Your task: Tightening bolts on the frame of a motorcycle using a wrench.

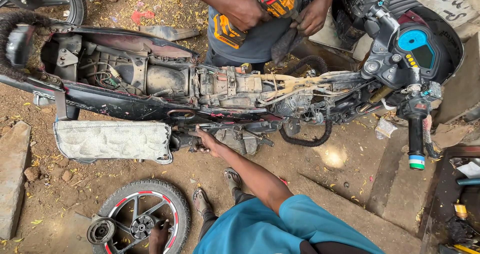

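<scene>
Left hand [159,236] steadies red-striped black spoked wheel [142,215], heavy, rigid; right hand [207,141] grips stripped motorcycle's lower frame [220,126]; co-worker holds yellow drill [272,4].

Co-worker's head beyond top edge; left hand [159,235] on wheel [141,219] perhaps partly hidden.

Blue short-sleeved shirt [280,226], dark trousers, sandals [201,200], bare forearms
</scene>
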